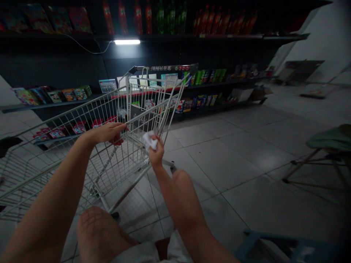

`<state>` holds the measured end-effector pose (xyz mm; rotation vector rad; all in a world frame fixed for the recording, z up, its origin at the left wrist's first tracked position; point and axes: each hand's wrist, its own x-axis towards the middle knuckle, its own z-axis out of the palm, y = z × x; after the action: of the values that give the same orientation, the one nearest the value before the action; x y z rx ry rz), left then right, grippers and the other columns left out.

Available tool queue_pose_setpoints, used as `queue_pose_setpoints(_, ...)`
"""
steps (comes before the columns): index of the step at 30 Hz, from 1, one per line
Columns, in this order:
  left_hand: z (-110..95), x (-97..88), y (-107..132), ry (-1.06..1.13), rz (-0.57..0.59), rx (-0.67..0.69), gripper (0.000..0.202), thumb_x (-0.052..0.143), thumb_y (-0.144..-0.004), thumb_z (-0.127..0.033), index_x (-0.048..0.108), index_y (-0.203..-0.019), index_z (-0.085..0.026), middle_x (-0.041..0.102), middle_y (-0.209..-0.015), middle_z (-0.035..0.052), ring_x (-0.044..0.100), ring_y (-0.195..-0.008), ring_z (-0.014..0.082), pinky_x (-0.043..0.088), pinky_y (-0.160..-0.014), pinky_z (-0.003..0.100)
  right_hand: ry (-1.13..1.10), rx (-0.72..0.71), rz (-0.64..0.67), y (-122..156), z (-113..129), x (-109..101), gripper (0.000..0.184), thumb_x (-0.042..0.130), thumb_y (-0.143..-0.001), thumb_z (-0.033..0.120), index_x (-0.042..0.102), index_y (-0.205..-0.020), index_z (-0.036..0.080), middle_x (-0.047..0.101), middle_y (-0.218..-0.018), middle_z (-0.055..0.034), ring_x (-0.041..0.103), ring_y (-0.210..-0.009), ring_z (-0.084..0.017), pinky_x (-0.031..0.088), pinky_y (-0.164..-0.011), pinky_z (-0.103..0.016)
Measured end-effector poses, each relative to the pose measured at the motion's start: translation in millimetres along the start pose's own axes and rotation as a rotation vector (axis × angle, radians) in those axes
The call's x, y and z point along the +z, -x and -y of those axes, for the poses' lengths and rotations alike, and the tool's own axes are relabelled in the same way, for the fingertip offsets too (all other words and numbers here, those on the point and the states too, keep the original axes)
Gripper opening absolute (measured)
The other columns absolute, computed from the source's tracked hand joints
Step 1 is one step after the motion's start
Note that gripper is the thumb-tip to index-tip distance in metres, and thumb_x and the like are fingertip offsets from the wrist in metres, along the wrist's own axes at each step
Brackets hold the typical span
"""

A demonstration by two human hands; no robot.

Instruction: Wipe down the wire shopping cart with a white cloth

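A white wire shopping cart [90,109] stands tilted in front of me, its red-trimmed handle [167,68] at the far end. My left hand [109,132] is curled over the cart's near side rim. My right hand [156,151] pinches a small crumpled white cloth [148,139] against the wire bars of the cart's rear panel. Both my bare knees show low in the picture, beneath my forearms.
Dark store shelves [192,86] with colourful packets run along the back, lit by one strip lamp [127,42]. Pale floor tiles [241,153] spread to the right. A folding stool with a green seat [329,140] stands at the right edge. A blue crate rim [274,243] lies bottom right.
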<state>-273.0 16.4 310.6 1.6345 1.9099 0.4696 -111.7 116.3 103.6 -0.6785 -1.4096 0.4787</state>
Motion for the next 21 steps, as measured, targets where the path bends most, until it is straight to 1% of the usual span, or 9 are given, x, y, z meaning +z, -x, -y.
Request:
queue_pose_setpoints(2,0.1,0.0,2.9,-0.013,0.000,0.015,0.052,0.039,-0.090,-0.054,0.059,-0.117,-0.014,0.071,-0.072,0.0086,0.070,-0.068,0.0227,0.053,-0.060,0.031,0.057,-0.034,-0.119,-53.5,17.4,1.5,0.044,0.044,-0.092,0.016,0.056,-0.134,0.021,0.044,-0.150,-0.0115,0.043,-0.141,-0.023,0.043,-0.116,-0.046)
queue_pose_setpoints(4,1.3,-0.2,4.5,-0.023,0.015,0.029,0.050,0.038,-0.090,-0.056,0.058,-0.110,-0.014,0.071,-0.072,0.0083,0.069,-0.068,0.0220,0.053,-0.060,0.031,0.201,-0.026,-0.088,-84.5,35.7,7.0,0.053,0.042,-0.089,0.008,0.052,-0.139,0.022,0.037,-0.156,-0.0102,0.035,-0.147,-0.024,0.040,-0.118,-0.048)
queue_pose_setpoints(7,5.3,-1.2,4.6,-0.054,0.039,0.056,0.052,0.039,-0.088,-0.063,0.058,-0.100,-0.016,0.070,-0.072,0.0076,0.069,-0.068,0.0221,0.053,-0.062,0.032,0.379,-0.046,0.107,-71.0,55.8,17.2,0.060,0.043,-0.087,0.005,0.048,-0.143,0.025,0.034,-0.158,-0.0072,0.028,-0.151,-0.025,0.038,-0.121,-0.050)
queue_pose_setpoints(9,8.8,-2.3,4.6,-0.114,0.036,0.097,0.049,0.045,-0.084,-0.063,0.059,-0.090,-0.017,0.069,-0.070,0.0062,0.068,-0.067,0.0212,0.051,-0.061,0.031,0.382,-0.206,0.289,-42.4,59.5,17.1,0.055,0.045,-0.088,0.007,0.053,-0.138,0.028,0.040,-0.156,-0.0024,0.030,-0.150,-0.022,0.036,-0.123,-0.046)
queue_pose_setpoints(11,11.7,-3.1,5.2,-0.182,0.038,0.153,0.045,0.053,-0.081,-0.062,0.059,-0.082,-0.017,0.068,-0.067,0.0046,0.065,-0.064,0.0188,0.049,-0.059,0.029,0.330,-0.395,0.446,-26.6,57.8,7.4,0.045,0.047,-0.090,0.011,0.062,-0.128,0.030,0.050,-0.148,0.0013,0.036,-0.147,-0.017,0.037,-0.124,-0.040)
queue_pose_setpoints(13,12.6,-3.2,6.3,-0.208,0.068,0.188,0.044,0.058,-0.078,-0.061,0.059,-0.080,-0.018,0.067,-0.068,0.0041,0.064,-0.063,0.0177,0.049,-0.058,0.028,0.338,-0.466,0.464,-38.1,56.1,-9.3,0.038,0.046,-0.092,0.014,0.067,-0.119,0.031,0.056,-0.141,0.0027,0.043,-0.142,-0.015,0.041,-0.121,-0.039)
queue_pose_setpoints(17,6.5,-0.5,10.8,-0.266,0.063,0.175,0.047,0.058,-0.076,-0.063,0.060,-0.087,-0.017,0.070,-0.075,0.0069,0.067,-0.069,0.0204,0.051,-0.061,0.030,0.573,-0.304,0.315,-122.2,68.2,-38.7,0.043,0.039,-0.090,0.008,0.067,-0.119,0.025,0.058,-0.139,-0.0035,0.047,-0.136,-0.020,0.044,-0.114,-0.043)
queue_pose_setpoints(19,3.7,0.7,19.9,-0.351,-0.095,0.184,0.053,0.056,-0.077,-0.065,0.060,-0.098,-0.017,0.072,-0.084,0.0090,0.068,-0.074,0.0219,0.051,-0.065,0.032,0.684,-0.256,0.484,-166.7,83.3,-42.2,0.041,0.044,-0.085,0.006,0.070,-0.113,0.020,0.065,-0.127,-0.0081,0.056,-0.126,-0.024,0.047,-0.106,-0.042)
queue_pose_setpoints(21,8.1,-0.3,38.9,-0.384,-0.286,0.208,0.060,0.051,-0.080,-0.067,0.059,-0.111,-0.016,0.073,-0.097,0.0116,0.069,-0.083,0.0231,0.052,-0.073,0.034,0.762,-0.248,0.769,-199.9,103.2,-38.2,0.035,0.049,-0.080,0.008,0.072,-0.106,0.016,0.070,-0.110,-0.0095,0.063,-0.110,-0.025,0.050,-0.094,-0.039)
